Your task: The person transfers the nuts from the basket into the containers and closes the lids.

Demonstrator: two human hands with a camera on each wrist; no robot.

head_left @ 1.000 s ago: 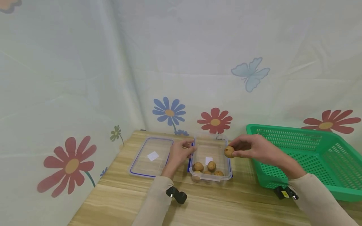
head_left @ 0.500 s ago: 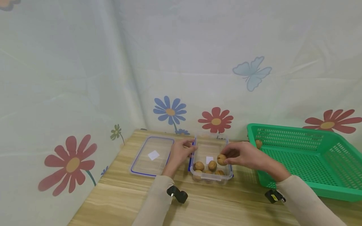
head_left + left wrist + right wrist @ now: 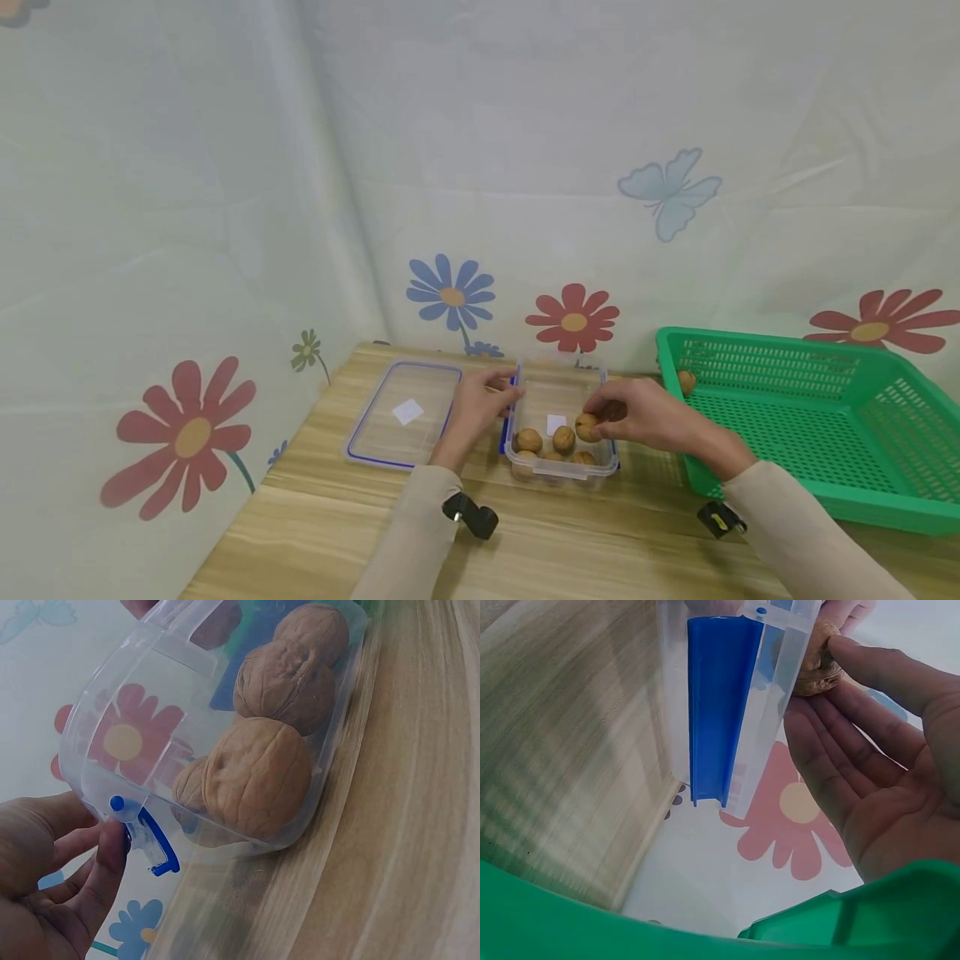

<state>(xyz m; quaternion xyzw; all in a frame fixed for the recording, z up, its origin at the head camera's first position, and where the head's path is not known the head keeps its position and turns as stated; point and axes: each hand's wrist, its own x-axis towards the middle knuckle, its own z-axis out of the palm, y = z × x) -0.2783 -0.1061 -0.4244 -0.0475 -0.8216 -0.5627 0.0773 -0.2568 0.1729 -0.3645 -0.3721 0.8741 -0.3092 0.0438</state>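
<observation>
A clear plastic food container (image 3: pixel 558 471) with blue side clips stands on the table, holding several walnuts (image 3: pixel 528 441) gathered at its near end. At its left rim is my left hand (image 3: pixel 480 404); the left wrist view shows thumb and fingers pinching the edge beside a blue clip (image 3: pixel 157 840). My right hand (image 3: pixel 645 412) pinches a walnut (image 3: pixel 587 427) between thumb and fingers, over the container's right side. In the right wrist view that walnut (image 3: pixel 821 667) is at the rim, above the lowered blue flap (image 3: pixel 724 697).
The clear lid (image 3: pixel 382 425) with a blue seal lies flat to the left. On the right stands a green plastic basket (image 3: pixel 757 337), with one walnut (image 3: pixel 686 382) visible at its far left corner. A flower-printed curtain (image 3: pixel 510 167) hangs behind the wooden table (image 3: pixel 315 525).
My right hand has moved left and slightly nearer with the walnut, from outside the right rim to over the container. The left hand stays at the left rim.
</observation>
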